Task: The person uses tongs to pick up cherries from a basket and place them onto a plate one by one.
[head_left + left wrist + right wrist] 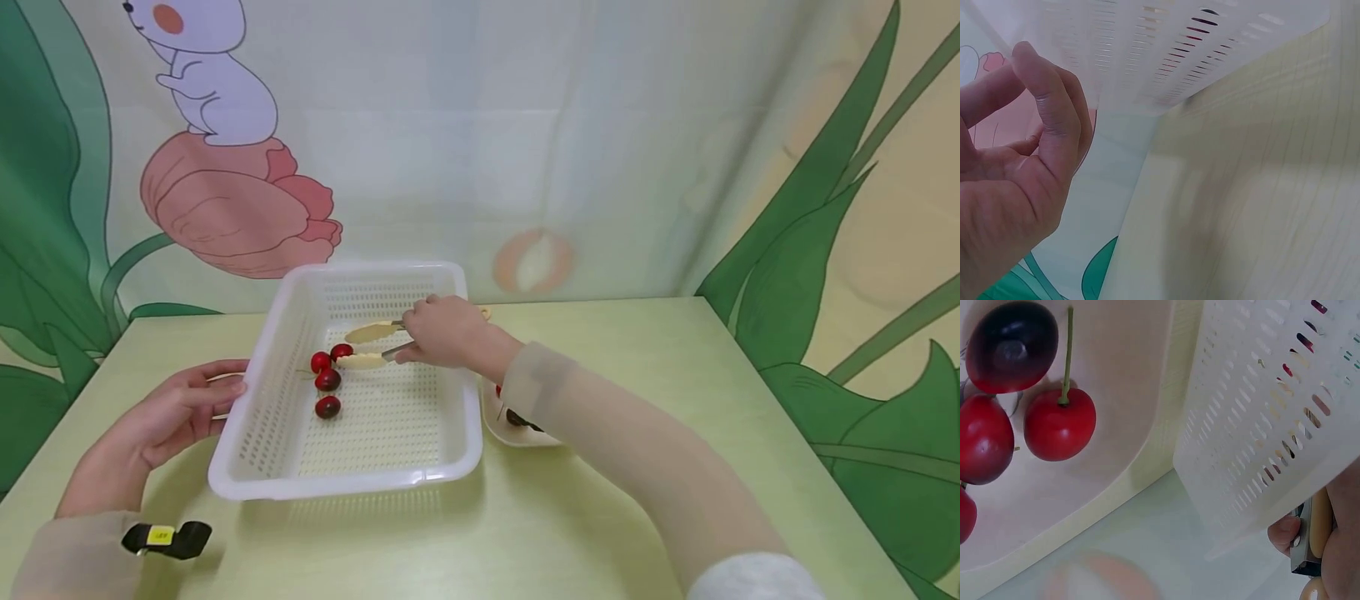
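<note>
My left hand (187, 408) holds the left rim of a white perforated plastic basket (345, 483), its fingertips at the edge. In the left wrist view the hand's fingers (1060, 119) bend beside the basket's outer wall. My right hand (450, 332) reaches over the basket's right side and grips a pair of metal tongs (397, 352) with cream-coloured tips. The tips are spread apart inside the basket, the nearer one right beside a red cherry (341, 352). Several dark red cherries (327, 407) lie on the basket's floor, toward its left side.
A small white dish (517, 437) stands just right of the basket, partly hidden by my right sleeve. It holds several cherries (1060, 425), one with a green stem. Behind the pale wooden table (600, 517) hangs a curtain (420, 167) printed with leaves and a white animal.
</note>
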Demonstrator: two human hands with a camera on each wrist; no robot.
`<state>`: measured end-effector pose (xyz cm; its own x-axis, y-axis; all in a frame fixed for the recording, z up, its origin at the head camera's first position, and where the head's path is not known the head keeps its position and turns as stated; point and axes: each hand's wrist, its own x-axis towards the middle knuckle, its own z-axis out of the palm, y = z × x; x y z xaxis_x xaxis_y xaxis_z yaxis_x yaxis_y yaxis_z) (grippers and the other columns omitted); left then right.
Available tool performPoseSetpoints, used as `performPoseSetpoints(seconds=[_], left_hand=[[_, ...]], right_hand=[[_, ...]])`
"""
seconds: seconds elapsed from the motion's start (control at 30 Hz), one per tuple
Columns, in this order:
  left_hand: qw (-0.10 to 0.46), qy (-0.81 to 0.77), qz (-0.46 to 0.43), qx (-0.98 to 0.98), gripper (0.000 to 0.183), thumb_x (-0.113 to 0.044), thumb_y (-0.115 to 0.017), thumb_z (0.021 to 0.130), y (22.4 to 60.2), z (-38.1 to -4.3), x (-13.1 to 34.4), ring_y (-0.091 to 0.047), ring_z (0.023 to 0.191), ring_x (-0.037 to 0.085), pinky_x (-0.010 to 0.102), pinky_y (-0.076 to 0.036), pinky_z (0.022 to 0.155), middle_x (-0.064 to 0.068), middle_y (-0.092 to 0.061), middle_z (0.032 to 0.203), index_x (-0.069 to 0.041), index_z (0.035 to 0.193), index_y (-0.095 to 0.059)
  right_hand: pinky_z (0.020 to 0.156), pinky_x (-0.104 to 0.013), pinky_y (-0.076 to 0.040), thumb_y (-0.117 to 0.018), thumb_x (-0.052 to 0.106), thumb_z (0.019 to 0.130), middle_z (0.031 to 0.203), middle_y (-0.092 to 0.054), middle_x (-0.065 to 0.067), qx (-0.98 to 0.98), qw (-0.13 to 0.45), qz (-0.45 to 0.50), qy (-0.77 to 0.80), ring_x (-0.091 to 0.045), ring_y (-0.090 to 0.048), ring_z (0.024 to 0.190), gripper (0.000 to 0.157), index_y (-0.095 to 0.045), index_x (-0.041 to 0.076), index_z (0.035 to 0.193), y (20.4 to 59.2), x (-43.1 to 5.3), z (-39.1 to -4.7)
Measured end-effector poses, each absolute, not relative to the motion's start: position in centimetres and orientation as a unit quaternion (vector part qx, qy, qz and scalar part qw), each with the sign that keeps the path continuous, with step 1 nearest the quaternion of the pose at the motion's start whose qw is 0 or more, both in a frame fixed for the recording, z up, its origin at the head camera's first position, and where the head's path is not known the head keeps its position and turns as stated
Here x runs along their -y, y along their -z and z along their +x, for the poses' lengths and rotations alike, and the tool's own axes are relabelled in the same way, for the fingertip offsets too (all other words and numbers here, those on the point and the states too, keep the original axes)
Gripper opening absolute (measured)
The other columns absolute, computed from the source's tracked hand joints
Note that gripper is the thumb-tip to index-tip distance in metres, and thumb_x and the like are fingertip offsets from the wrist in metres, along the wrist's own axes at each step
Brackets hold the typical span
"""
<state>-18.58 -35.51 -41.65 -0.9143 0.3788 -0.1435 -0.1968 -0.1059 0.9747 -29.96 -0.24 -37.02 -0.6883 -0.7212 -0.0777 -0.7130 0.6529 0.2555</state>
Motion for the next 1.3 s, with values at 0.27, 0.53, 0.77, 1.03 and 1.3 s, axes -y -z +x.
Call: performPoseSetpoints(seconds=[0.27, 0.53, 0.77, 1.03, 1.3], left_hand=[[0.196, -0.740, 0.068, -0.640, 0.027, -0.004, -0.046, 0.108, 41.4, -18.6, 35.2, -0.072, 0.101, 0.023, 0.039, -0.060, 0.086, 0.003, -0.071, 0.120, -0.018, 0.129, -0.054], [0.191, -0.738, 0.064, -0.644, 0.027, -0.004, -0.047, 0.107, 41.3, -18.6, 35.3, -0.072, 0.102, 0.024, 0.039, -0.060, 0.087, 0.002, -0.071, 0.120, -0.019, 0.129, -0.054], [0.191, -0.741, 0.061, -0.641, 0.027, -0.004, -0.047, 0.107, 41.4, -18.5, 35.4, -0.073, 0.101, 0.024, 0.040, -0.060, 0.086, 0.003, -0.071, 0.120, -0.019, 0.129, -0.054], [0.188, -0.736, 0.046, -0.649, 0.027, -0.006, -0.049, 0.107, 41.4, -18.4, 35.5, -0.073, 0.102, 0.023, 0.039, -0.059, 0.088, 0.000, -0.071, 0.119, -0.021, 0.130, -0.053], [0.192, -0.740, 0.057, -0.642, 0.027, -0.005, -0.047, 0.107, 41.4, -18.5, 35.5, -0.073, 0.101, 0.024, 0.039, -0.060, 0.086, 0.002, -0.071, 0.119, -0.019, 0.129, -0.054]], right_hand=[[0.073, -0.033, -0.055, -0.055, 0.064, 0.099, 0.097, -0.065, 0.002, 0.907, 0.017, 0.400, 0.132, -0.016, -0.061, 0.091, 0.049, -0.068, 0.017, 0.102, 37.2, 0.5, -30.4], [0.070, -0.032, -0.054, -0.054, 0.066, 0.098, 0.094, -0.064, 0.003, 0.900, 0.014, 0.412, 0.139, -0.015, -0.060, 0.086, 0.050, -0.067, 0.018, 0.102, 37.5, 1.2, -30.7], [0.069, -0.031, -0.053, -0.052, 0.065, 0.100, 0.092, -0.063, 0.003, 0.896, 0.020, 0.420, 0.146, -0.014, -0.059, 0.083, 0.051, -0.065, 0.017, 0.102, 37.8, 1.6, -30.6], [0.072, -0.032, -0.055, -0.055, 0.063, 0.100, 0.095, -0.066, 0.003, 0.896, 0.009, 0.421, 0.139, -0.014, -0.062, 0.083, 0.049, -0.064, 0.015, 0.105, 37.8, 1.6, -30.7], [0.068, -0.033, -0.054, -0.055, 0.061, 0.101, 0.092, -0.064, 0.003, 0.899, -0.010, 0.419, 0.129, -0.012, -0.059, 0.078, 0.046, -0.063, 0.015, 0.105, 38.0, 1.7, -30.6]])
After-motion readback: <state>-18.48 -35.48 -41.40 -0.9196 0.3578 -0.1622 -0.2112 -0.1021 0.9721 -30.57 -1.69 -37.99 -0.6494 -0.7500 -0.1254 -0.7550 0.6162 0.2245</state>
